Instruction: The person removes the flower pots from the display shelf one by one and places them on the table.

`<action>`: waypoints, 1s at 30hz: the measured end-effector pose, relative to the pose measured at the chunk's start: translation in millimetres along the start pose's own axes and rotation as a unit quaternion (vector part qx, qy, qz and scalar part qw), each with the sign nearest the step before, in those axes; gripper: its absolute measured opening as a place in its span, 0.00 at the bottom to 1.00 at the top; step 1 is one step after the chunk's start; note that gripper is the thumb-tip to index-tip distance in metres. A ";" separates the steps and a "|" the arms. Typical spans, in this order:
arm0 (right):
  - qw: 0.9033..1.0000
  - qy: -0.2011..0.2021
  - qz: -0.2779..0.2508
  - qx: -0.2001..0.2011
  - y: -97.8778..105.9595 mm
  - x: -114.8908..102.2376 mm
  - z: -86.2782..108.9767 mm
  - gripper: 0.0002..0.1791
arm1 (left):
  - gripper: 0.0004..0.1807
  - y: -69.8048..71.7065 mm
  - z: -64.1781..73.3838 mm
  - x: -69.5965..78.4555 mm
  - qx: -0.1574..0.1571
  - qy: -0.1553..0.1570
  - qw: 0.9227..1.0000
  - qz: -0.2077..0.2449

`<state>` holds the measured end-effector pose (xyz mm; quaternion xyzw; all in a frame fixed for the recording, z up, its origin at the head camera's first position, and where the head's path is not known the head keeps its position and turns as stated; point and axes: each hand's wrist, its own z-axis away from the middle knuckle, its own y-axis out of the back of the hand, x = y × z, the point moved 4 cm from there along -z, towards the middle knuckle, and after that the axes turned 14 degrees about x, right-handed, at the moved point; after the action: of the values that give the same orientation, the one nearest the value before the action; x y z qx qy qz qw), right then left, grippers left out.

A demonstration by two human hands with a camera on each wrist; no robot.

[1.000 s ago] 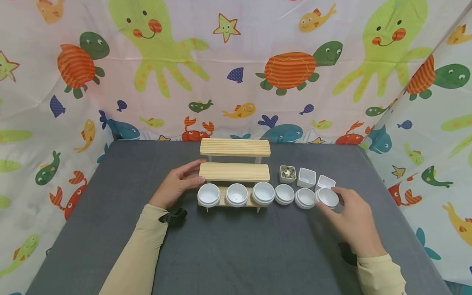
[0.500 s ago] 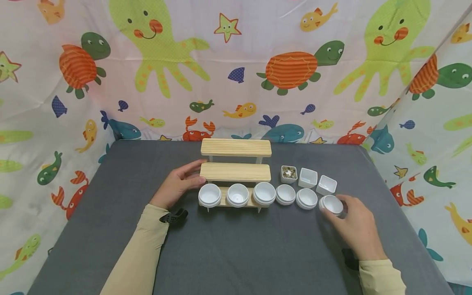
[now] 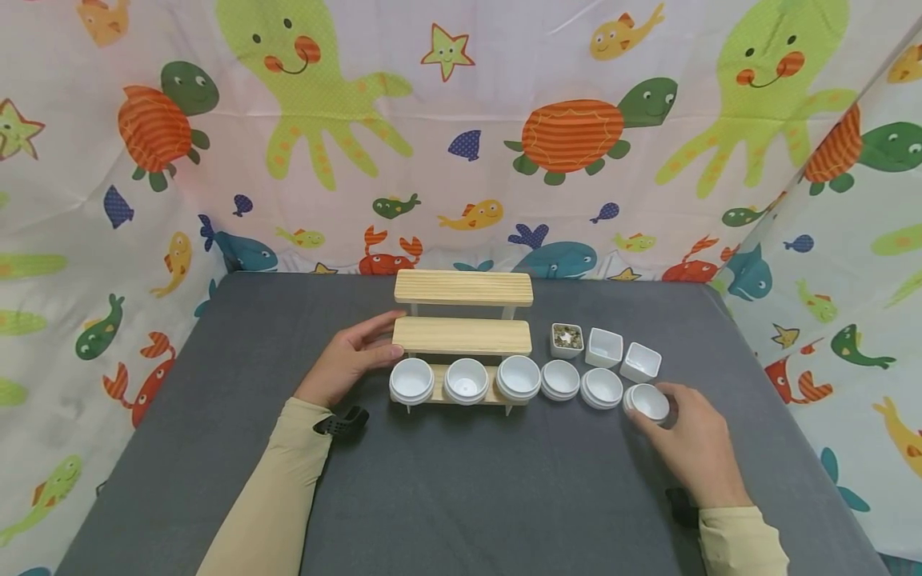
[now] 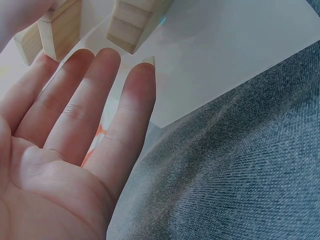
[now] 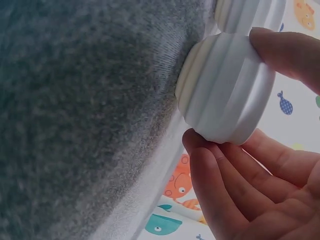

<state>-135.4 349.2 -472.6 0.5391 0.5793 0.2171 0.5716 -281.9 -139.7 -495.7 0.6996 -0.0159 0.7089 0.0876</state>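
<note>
A three-step wooden rack (image 3: 463, 334) stands mid-table, with three round white pots (image 3: 465, 380) on its lowest step. Two more round pots (image 3: 580, 383) sit on the grey cloth to its right. My right hand (image 3: 683, 436) pinches a further round white pot (image 3: 647, 401) between thumb and fingers at the row's right end; the right wrist view shows that ribbed pot (image 5: 227, 90) held just above the cloth. My left hand (image 3: 353, 358) rests with straight fingers against the rack's left end, whose wooden steps (image 4: 65, 27) lie past the fingertips (image 4: 142, 75).
Three square white cups (image 3: 604, 347) stand behind the loose pots; the left one (image 3: 566, 338) holds small mixed bits. Printed sea-creature fabric (image 3: 461, 136) walls the grey table (image 3: 461, 480) at back and sides. A dark strap (image 3: 343, 422) sits at my left wrist.
My right hand has drawn the rightmost round pot nearer and slightly right, away from the square cup. The left hand stays against the rack.
</note>
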 end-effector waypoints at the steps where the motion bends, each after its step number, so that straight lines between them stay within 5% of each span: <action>1: 1.000 -0.003 0.001 -0.001 -0.6 0.3 0.0 0.40 | 0.39 0.1 0.1 0.1 0.000 0.001 1.000 0.000; 13: 1.000 -0.015 0.006 -0.008 -3.4 0.3 1.3 0.42 | 0.39 0.4 -0.4 -0.2 -0.004 0.003 1.000 0.003; 20: 1.000 0.022 0.009 -0.011 -0.6 -4.4 1.8 0.47 | 0.39 -0.3 -0.5 0.6 -0.003 0.006 1.000 0.002; 30: 0.991 0.119 -0.031 0.044 16.5 -68.5 5.3 0.46 | 0.39 -0.1 -0.1 1.6 -0.003 0.002 1.000 0.003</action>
<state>-140.5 292.9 -430.2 0.5160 0.6683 0.2363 0.4809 -281.9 -139.4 -494.2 0.6977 -0.0198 0.7107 0.0876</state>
